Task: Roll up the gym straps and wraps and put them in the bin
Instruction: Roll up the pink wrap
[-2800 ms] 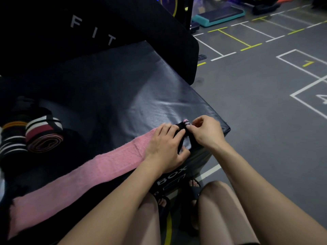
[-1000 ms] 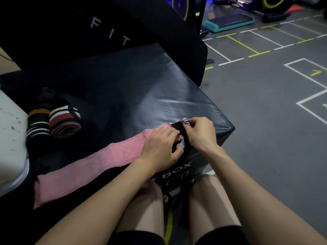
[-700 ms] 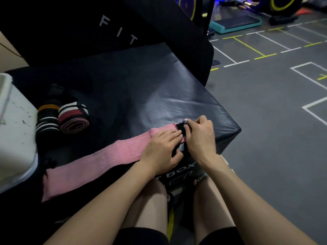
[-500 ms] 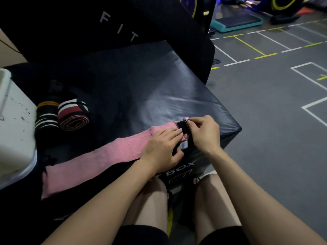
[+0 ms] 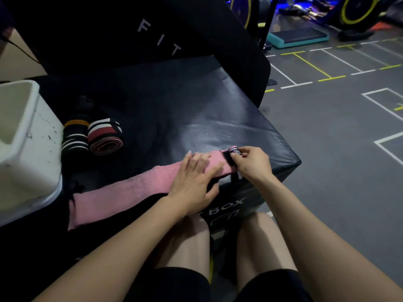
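My left hand (image 5: 194, 182) lies flat on the pink wrap (image 5: 130, 192), fingers straight and spread, pressing it down against the top of the black padded box (image 5: 196, 110). My right hand (image 5: 253, 163) pinches the wrap's black end tab (image 5: 231, 156) between thumb and curled fingers, right at the box's near corner, where a small pink-and-black roll (image 5: 234, 150) sits just beyond my fingertips. The wrap stretches unrolled from that corner back to the left along the box's front edge, its far end lying near the white bin (image 5: 32, 149). The bin stands on the box at the left. Just beside it lie two rolled wraps, touching each other: a black one with orange and white stripes (image 5: 75, 136) and a red, white and black one (image 5: 104, 136)
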